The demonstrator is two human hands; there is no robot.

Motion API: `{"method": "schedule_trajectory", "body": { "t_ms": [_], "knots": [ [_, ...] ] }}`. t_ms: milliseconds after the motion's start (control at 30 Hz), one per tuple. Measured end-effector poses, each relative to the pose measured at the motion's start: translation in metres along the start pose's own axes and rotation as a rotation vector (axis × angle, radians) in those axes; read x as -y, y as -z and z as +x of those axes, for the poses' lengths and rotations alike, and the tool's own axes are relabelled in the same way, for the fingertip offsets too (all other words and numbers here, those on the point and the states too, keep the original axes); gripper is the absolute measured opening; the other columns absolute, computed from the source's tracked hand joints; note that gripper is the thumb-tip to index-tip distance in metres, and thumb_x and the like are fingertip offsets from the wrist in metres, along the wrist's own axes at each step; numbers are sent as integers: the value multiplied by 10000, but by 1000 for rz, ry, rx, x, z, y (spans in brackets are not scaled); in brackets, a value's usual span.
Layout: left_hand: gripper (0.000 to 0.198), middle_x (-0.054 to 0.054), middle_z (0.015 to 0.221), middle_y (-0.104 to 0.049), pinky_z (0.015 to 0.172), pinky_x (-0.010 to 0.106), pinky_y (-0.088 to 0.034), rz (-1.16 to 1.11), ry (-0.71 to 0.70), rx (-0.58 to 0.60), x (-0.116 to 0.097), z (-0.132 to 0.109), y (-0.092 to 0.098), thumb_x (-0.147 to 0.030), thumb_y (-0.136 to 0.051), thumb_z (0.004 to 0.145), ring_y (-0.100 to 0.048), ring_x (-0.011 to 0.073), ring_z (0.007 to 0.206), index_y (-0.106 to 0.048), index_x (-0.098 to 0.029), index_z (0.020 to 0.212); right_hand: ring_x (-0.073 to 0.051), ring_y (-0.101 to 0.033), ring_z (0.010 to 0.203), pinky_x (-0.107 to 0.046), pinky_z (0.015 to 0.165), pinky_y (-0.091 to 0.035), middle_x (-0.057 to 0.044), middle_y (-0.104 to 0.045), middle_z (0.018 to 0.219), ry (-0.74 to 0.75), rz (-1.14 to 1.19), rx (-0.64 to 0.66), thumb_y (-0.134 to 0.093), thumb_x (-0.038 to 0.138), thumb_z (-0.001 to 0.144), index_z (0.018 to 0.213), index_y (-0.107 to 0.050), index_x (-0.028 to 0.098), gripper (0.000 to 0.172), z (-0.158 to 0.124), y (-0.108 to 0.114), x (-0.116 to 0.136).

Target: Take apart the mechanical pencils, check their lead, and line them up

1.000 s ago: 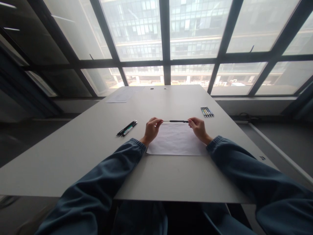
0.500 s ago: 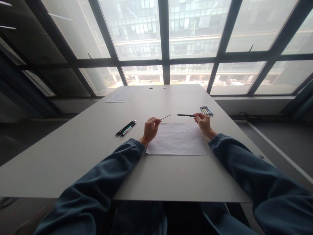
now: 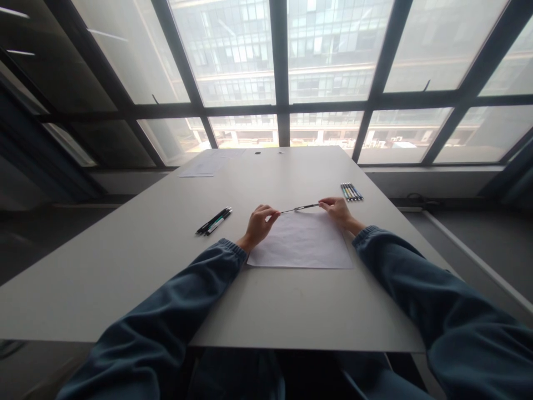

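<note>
The left hand, in a blue sleeve gathered at the cuff, pinches one end of a thin, dark, straight rod between thumb and fingertips. The right hand, in a matching sleeve, pinches the outer end of a slender black pen barrel. Rod and barrel are held nearly in line, the barrel's end toward the right edge of the bench slightly raised; they meet between the hands, though how far the rod enters the barrel is too small to tell. Both are above the far edge of a white rectangular paper sheet, which lies toward the near edge of the white, smooth bench.

Toward the bench's left edge, beside the left hand, lies a small cluster of black, white and green pens. A neat row of slim, multicoloured pens lies by the right edge, just beyond the right hand. Flat white papers lie at the far left corner, and a dark round disc sits near the far edge.
</note>
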State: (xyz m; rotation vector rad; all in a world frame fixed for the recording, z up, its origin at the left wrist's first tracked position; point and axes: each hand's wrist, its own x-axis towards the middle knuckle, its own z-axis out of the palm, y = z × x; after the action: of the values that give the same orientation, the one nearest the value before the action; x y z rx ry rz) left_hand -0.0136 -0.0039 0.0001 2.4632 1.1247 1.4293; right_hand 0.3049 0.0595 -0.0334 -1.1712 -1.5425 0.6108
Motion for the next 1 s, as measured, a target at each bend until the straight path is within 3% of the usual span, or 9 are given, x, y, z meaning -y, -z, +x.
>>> {"method": "schedule_trajectory", "body": {
  "t_ms": [267,433,533,700,867,1000],
  "knots": [
    [227,51,835,-723,748,351,-528,-97,10,11,-1,-2,-3,-440,-698,906,-637,197,816,-778,-244,824,-193,-641,704,-319,706,-509,-57,-759,774,126,-295,63,-762,290,728,793,-801,200,118,-1,3,-7],
    [184,46,835,-725,730,338,-527,-101,9,48,0,-3,-4,-418,-722,890,-639,196,816,-789,-259,826,-188,-623,700,-304,678,-483,-50,-738,754,110,-365,103,-727,217,729,769,-796,202,81,-1,4,-6],
    [185,45,828,-722,734,339,-525,-92,-3,55,0,-3,-4,-418,-722,889,-634,197,814,-788,-256,828,-199,-630,724,-326,712,-491,-60,-741,792,127,-349,63,-707,223,752,803,-791,191,103,-2,4,-1],
    [163,44,833,-720,763,353,-522,-90,-36,65,1,-2,-4,-406,-732,883,-634,197,813,-787,-255,854,-217,-634,811,-375,816,-499,-70,-723,831,309,-284,-33,-618,261,879,858,-771,186,172,-13,1,24],
    [160,43,821,-719,766,358,-526,-81,-61,67,-1,-2,-3,-404,-746,871,-635,196,803,-783,-250,848,-225,-643,910,-386,892,-491,-77,-735,927,477,-237,176,-604,301,952,919,-772,221,190,-36,-14,58],
    [157,42,822,-721,768,351,-528,-77,-85,73,-3,-2,-3,-395,-736,882,-634,190,802,-785,-247,863,-219,-644,860,-370,839,-486,-76,-736,904,537,-269,311,-667,314,935,938,-765,220,135,-48,-27,72]
  ]
}}
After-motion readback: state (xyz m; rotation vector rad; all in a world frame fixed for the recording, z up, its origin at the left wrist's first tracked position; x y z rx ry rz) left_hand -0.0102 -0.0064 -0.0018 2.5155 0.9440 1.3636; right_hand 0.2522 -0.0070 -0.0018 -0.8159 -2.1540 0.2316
